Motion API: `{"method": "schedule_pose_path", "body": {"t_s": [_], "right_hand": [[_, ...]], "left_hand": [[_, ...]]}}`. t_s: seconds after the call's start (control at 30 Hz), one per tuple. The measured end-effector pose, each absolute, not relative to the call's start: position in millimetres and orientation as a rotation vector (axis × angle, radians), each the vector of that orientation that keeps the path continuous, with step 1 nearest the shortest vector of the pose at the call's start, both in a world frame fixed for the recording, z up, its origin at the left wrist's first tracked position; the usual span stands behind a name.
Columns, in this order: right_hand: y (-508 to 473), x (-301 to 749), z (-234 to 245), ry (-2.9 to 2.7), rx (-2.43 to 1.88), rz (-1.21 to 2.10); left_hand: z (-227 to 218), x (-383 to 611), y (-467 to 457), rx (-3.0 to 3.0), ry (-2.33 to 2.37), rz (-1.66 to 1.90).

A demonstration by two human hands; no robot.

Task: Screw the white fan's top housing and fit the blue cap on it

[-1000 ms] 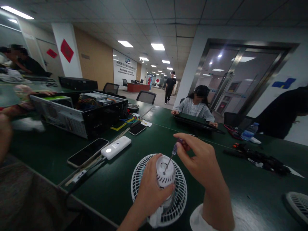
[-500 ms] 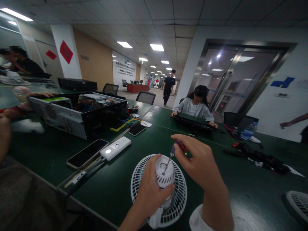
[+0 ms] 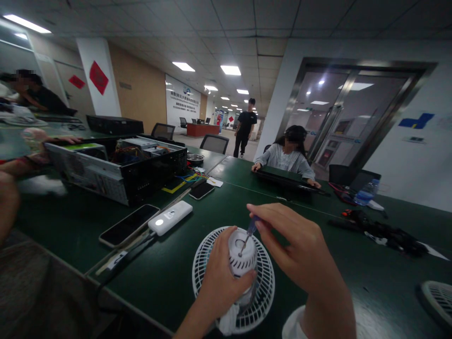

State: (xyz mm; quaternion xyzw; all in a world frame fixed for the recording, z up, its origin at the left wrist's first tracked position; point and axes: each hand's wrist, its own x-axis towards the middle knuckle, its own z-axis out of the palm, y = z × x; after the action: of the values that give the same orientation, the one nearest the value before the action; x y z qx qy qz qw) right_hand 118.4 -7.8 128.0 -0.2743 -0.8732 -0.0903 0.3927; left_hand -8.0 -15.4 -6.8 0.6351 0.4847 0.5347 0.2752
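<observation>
My left hand [image 3: 223, 278] wraps around the white cylindrical motor housing of a small fan [image 3: 243, 253], which stands upright over the fan's round white wire guard [image 3: 270, 282]. My right hand [image 3: 294, 240] pinches a small screwdriver [image 3: 250, 230], and its metal tip rests in a recess at the top of the housing. Most of the screwdriver's blue handle is hidden by my fingers. A white cloth [image 3: 228, 321] bunches under my left hand.
On the green table lie a white power bank [image 3: 170, 217], several phones, an open computer case [image 3: 120, 170] and tangled black cables [image 3: 379, 231]. A second fan guard [image 3: 438, 301] sits at lower right. A co-worker [image 3: 286, 157] sits across the table.
My right hand has moved down and closer to the housing, covering more of the screwdriver handle. The person in the background has walked farther away.
</observation>
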Motion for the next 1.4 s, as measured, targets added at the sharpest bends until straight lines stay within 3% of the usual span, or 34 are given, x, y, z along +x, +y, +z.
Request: {"method": "schedule_pose_path", "body": {"t_s": [0.5,0.7,1.4], "right_hand": [[-3.1,114.6,122.9,-2.192,-0.752,-0.200],[5.2,109.2,119.9,-2.139,-0.814,-0.438],[-1.3,109.6,120.7,-2.201,-0.739,-0.278]], "left_hand": [[-2.5,-7.9,-16.7,1.680,1.305,1.398],[-1.8,-7.3,-17.5,1.687,1.312,1.382],[-2.6,-8.0,-17.6,1.695,1.316,1.385]]}}
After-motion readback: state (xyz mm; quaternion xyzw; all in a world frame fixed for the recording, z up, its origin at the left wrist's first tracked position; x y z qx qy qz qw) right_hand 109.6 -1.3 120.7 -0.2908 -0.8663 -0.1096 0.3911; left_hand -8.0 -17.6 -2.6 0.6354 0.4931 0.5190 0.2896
